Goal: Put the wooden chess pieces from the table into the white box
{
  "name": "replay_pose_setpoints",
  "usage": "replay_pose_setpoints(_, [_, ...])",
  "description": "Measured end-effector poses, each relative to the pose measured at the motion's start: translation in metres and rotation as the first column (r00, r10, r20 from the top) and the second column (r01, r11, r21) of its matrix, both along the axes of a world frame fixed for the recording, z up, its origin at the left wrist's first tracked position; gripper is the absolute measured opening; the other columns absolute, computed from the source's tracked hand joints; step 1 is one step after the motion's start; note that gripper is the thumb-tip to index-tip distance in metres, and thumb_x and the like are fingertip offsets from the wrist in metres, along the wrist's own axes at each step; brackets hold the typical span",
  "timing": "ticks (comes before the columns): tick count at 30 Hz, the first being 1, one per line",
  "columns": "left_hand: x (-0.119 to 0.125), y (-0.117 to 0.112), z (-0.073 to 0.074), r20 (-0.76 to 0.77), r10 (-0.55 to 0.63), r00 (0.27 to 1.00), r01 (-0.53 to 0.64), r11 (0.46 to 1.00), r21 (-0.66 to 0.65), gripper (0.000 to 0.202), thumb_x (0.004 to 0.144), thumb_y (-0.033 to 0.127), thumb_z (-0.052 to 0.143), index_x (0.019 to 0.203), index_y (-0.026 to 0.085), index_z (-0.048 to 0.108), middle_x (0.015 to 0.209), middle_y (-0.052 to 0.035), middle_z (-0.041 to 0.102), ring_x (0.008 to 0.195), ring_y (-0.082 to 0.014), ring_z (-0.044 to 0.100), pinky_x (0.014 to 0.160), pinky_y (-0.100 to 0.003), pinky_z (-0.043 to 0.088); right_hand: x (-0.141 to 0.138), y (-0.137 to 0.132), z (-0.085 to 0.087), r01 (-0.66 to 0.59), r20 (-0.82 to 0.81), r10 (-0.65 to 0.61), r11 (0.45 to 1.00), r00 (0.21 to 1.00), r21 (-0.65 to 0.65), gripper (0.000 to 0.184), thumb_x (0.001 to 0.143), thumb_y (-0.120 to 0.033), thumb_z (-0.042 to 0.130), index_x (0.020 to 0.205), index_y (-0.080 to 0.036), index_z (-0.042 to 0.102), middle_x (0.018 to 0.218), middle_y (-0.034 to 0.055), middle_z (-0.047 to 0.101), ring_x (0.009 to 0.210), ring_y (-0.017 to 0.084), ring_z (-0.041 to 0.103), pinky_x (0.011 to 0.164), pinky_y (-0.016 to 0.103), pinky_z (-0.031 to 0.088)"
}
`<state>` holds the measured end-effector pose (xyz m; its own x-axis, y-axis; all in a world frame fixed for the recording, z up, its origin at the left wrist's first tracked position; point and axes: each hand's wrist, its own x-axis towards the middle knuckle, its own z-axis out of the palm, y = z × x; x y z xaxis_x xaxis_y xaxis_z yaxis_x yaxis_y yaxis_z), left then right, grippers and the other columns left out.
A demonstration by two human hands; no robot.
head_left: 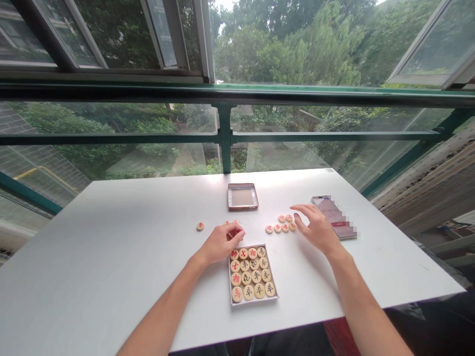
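Observation:
A square white box (256,301) in front of me holds rows of round xiangqi pieces with red and black characters. My left hand (222,240) is just beyond the box's far left corner, its thumb and fingers drawn together; anything between them is hidden. Red-marked pieces (236,222) show partly behind those fingers. To the right, a small group of red-marked pieces (277,228) lies in two rows on the table. My right hand (317,227) hovers beside that group, thumb and fingers apart, with nothing visible between them. One single red piece (200,226) lies further left.
An open box lid (243,197) lies behind the pieces on the white table (148,212). Right of my right hand is a phone (336,217) with its screen lit. A green railing (224,133) and window panes stand past the far table edge.

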<state>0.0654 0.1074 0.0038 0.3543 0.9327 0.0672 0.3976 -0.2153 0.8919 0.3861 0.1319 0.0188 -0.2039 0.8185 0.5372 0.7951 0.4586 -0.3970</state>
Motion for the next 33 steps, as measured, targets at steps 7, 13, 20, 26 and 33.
replay_pose_setpoints(7, [0.001,-0.002,0.003,-0.023,-0.015,1.0,0.016,0.999,0.049,0.024,0.093,0.038,0.054,0.085,0.02,0.067,0.079,-0.0002,0.067,0.068,-0.0136,0.058,0.065,-0.025,0.048,0.005,-0.03,-0.016,-0.034,0.06,0.029,0.997,0.998,0.071,0.028,0.096,-0.022,0.052,0.122,-0.025,0.064,0.118,0.0054,0.07,0.113,0.025,0.059,0.101,0.045,0.048])
replay_pose_setpoints(13, [0.001,-0.004,0.011,-0.045,-0.026,0.999,0.028,0.998,0.064,0.027,0.093,0.041,0.052,0.086,0.02,0.067,0.081,-0.0019,0.068,0.069,-0.0152,0.058,0.066,-0.027,0.048,0.002,-0.045,-0.025,-0.023,0.095,0.018,0.998,0.995,0.061,0.035,0.096,-0.02,0.051,0.128,-0.026,0.062,0.124,0.0053,0.069,0.122,0.027,0.056,0.104,0.05,0.046])
replay_pose_setpoints(20, [-0.001,-0.006,0.011,-0.053,-0.041,0.998,0.045,0.996,0.073,0.026,0.093,0.04,0.051,0.085,0.02,0.066,0.08,-0.0011,0.067,0.068,-0.0148,0.057,0.064,-0.025,0.047,0.003,-0.055,-0.032,-0.009,0.193,0.004,1.0,0.981,0.025,0.043,0.096,-0.021,0.049,0.139,-0.026,0.054,0.138,0.0059,0.061,0.133,0.029,0.049,0.107,0.053,0.041])
replay_pose_setpoints(26, [-0.002,-0.005,0.009,-0.054,-0.05,0.997,0.054,0.996,0.077,0.025,0.093,0.039,0.052,0.085,0.021,0.065,0.08,-0.0007,0.067,0.07,-0.0146,0.058,0.064,-0.024,0.046,0.004,-0.061,-0.032,-0.01,0.258,0.015,1.0,0.966,-0.022,0.041,0.097,-0.023,0.05,0.137,-0.026,0.055,0.137,0.0063,0.062,0.135,0.03,0.048,0.107,0.054,0.039])
replay_pose_setpoints(33, [-0.002,-0.005,0.009,-0.066,-0.05,0.997,0.057,0.994,0.097,0.025,0.094,0.04,0.052,0.085,0.021,0.065,0.08,-0.0004,0.067,0.07,-0.0148,0.058,0.064,-0.025,0.046,0.0,-0.084,-0.03,-0.04,0.186,0.051,0.997,0.981,-0.063,0.045,0.097,-0.021,0.047,0.141,-0.027,0.052,0.14,0.008,0.059,0.129,0.029,0.055,0.106,0.051,0.047])
